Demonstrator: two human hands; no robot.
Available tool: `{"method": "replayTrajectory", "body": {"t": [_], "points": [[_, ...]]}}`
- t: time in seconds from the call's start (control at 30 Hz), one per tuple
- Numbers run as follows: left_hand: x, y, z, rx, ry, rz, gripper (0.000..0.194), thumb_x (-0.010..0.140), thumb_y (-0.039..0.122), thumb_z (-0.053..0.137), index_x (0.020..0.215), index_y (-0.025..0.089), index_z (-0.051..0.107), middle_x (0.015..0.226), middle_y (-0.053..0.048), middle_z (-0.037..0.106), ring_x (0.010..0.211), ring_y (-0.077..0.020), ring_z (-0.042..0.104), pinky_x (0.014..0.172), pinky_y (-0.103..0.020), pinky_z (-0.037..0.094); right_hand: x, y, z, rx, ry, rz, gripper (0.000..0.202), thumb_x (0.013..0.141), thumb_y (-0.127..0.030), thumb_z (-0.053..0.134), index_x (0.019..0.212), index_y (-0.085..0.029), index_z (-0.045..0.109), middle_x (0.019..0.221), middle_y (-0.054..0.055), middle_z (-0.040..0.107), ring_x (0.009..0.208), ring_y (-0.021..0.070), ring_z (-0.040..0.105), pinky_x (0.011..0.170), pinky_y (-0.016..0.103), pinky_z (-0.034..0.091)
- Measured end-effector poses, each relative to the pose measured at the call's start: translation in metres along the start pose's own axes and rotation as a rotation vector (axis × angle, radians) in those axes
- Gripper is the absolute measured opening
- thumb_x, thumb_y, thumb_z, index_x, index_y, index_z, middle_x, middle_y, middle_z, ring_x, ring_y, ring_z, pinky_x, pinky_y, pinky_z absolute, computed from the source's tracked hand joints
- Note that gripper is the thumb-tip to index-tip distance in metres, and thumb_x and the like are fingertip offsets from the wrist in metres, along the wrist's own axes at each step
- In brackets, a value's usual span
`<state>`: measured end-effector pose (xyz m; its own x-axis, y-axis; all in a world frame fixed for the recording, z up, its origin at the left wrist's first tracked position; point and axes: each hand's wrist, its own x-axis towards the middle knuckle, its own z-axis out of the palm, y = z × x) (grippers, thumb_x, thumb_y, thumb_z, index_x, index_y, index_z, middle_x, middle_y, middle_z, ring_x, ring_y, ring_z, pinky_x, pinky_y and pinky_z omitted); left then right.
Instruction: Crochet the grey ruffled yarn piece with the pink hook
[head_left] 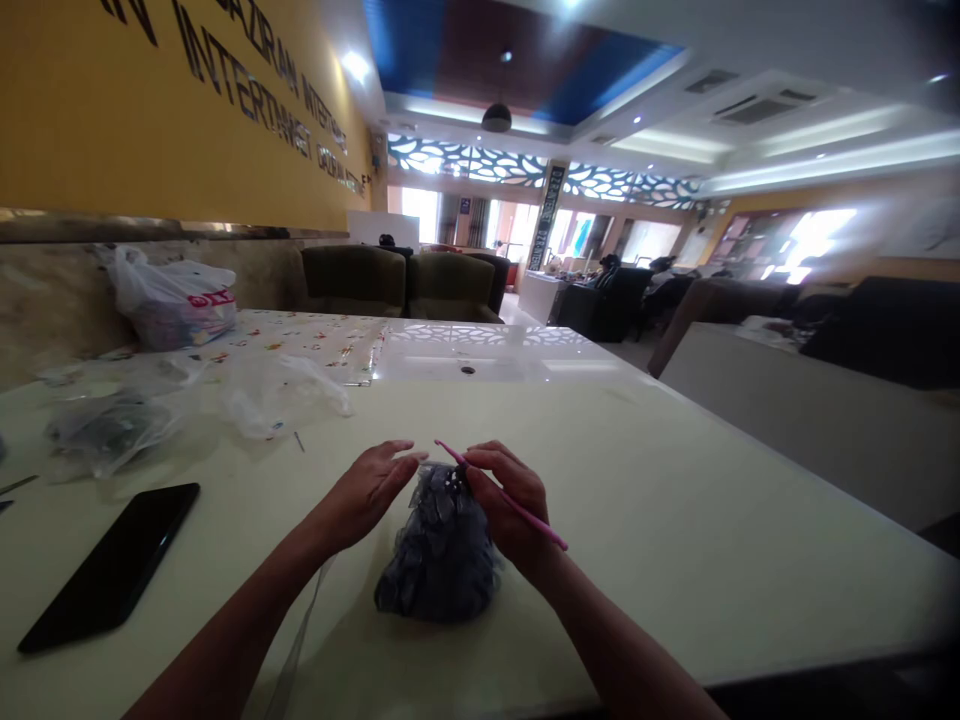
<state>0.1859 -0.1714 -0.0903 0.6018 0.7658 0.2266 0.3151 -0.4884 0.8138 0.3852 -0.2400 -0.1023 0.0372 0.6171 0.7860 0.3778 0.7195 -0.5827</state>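
Observation:
A dark grey-blue crocheted piece (441, 560) stands like a small cone on the white table (675, 520) in front of me. My right hand (506, 500) grips a pink crochet hook (517, 505), its tip at the top of the piece. My left hand (367, 490) rests beside the piece's top, fingers stretched toward it and touching the yarn there. A thin pale strand (300, 630) trails from the piece toward the near edge.
A black phone (112, 565) lies at the left. Clear plastic bags (112, 420) and a white shopping bag (176, 300) sit further left and back. Sofas (405, 280) stand behind the table; seated people are far off to the right.

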Motion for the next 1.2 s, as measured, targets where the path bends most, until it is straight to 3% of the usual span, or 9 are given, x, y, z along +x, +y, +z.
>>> {"method": "replayTrajectory", "body": {"t": [0.13, 0.23, 0.33, 0.43, 0.63, 0.8, 1.0, 1.2], "points": [[0.0, 0.007, -0.003, -0.457, -0.026, -0.071, 0.055, 0.098, 0.05, 0.044, 0.148, 0.027, 0.043, 0.131, -0.007, 0.063, 0.133, -0.0253, 0.045, 0.115, -0.043, 0.025, 0.006, 0.002, 0.005, 0.086, -0.084, -0.021, 0.015, 0.093, -0.016, 0.057, 0.098, -0.022, 0.069, 0.091, 0.004, 0.066, 0.083, 0.0151, 0.064, 0.073, 0.028, 0.052], [0.001, 0.011, 0.004, -0.699, -0.073, -0.11, 0.07, 0.092, 0.04, 0.061, 0.153, 0.028, 0.029, 0.104, -0.003, 0.069, 0.112, -0.0218, 0.058, 0.104, -0.038, 0.037, 0.01, 0.0, 0.009, 0.036, -0.13, -0.074, 0.015, 0.092, -0.016, 0.058, 0.099, -0.022, 0.07, 0.093, 0.004, 0.066, 0.084, 0.0152, 0.064, 0.074, 0.028, 0.053], [0.0, 0.01, 0.01, -0.816, -0.109, -0.147, 0.078, 0.086, 0.03, 0.071, 0.153, 0.029, 0.03, 0.089, 0.001, 0.065, 0.091, -0.016, 0.06, 0.089, -0.031, 0.042, 0.01, 0.001, 0.011, -0.05, -0.128, -0.153, 0.015, 0.091, -0.014, 0.059, 0.099, -0.022, 0.069, 0.091, 0.004, 0.066, 0.089, 0.0168, 0.064, 0.078, 0.03, 0.054], [-0.003, 0.007, 0.011, -0.897, -0.125, -0.173, 0.078, 0.084, 0.025, 0.072, 0.152, 0.03, 0.033, 0.086, 0.001, 0.064, 0.087, -0.0148, 0.059, 0.084, -0.029, 0.042, 0.006, 0.004, 0.011, -0.084, -0.125, -0.175, 0.018, 0.091, -0.011, 0.059, 0.1, -0.023, 0.069, 0.09, 0.004, 0.067, 0.092, 0.018, 0.064, 0.08, 0.031, 0.054], [-0.009, 0.002, 0.005, -0.895, -0.151, -0.157, 0.084, 0.078, 0.016, 0.075, 0.15, 0.033, 0.036, 0.092, 0.0, 0.066, 0.087, -0.0146, 0.058, 0.08, -0.027, 0.041, -0.004, 0.01, 0.007, 0.048, -0.178, -0.027, 0.022, 0.091, -0.009, 0.059, 0.101, -0.025, 0.07, 0.095, 0.003, 0.067, 0.09, 0.0151, 0.065, 0.079, 0.026, 0.053], [-0.011, 0.001, 0.002, -0.811, -0.157, -0.176, 0.078, 0.076, 0.016, 0.074, 0.147, 0.03, 0.043, 0.09, 0.0, 0.064, 0.082, -0.0139, 0.057, 0.072, -0.025, 0.041, -0.002, 0.015, -0.008, 0.16, -0.342, 0.034, 0.023, 0.092, -0.013, 0.058, 0.106, -0.027, 0.07, 0.098, 0.003, 0.067, 0.096, 0.0165, 0.066, 0.081, 0.027, 0.054], [-0.011, 0.005, 0.002, -0.681, -0.11, -0.163, 0.072, 0.076, 0.013, 0.07, 0.144, 0.027, 0.048, 0.09, 0.0, 0.065, 0.082, -0.0145, 0.057, 0.074, -0.026, 0.042, 0.009, 0.012, -0.024, 0.021, -0.54, -0.025, 0.021, 0.095, -0.014, 0.056, 0.108, -0.023, 0.07, 0.103, 0.006, 0.068, 0.102, 0.0188, 0.065, 0.087, 0.03, 0.054], [-0.012, 0.009, 0.009, -0.362, 0.06, -0.14, 0.069, 0.078, 0.015, 0.064, 0.143, 0.027, 0.049, 0.091, -0.001, 0.065, 0.082, -0.0171, 0.058, 0.078, -0.03, 0.044, 0.013, 0.007, -0.021, -0.185, -0.579, -0.161, 0.021, 0.097, -0.015, 0.049, 0.109, -0.021, 0.065, 0.094, 0.005, 0.069, 0.089, 0.0175, 0.065, 0.098, 0.04, 0.051]]}}
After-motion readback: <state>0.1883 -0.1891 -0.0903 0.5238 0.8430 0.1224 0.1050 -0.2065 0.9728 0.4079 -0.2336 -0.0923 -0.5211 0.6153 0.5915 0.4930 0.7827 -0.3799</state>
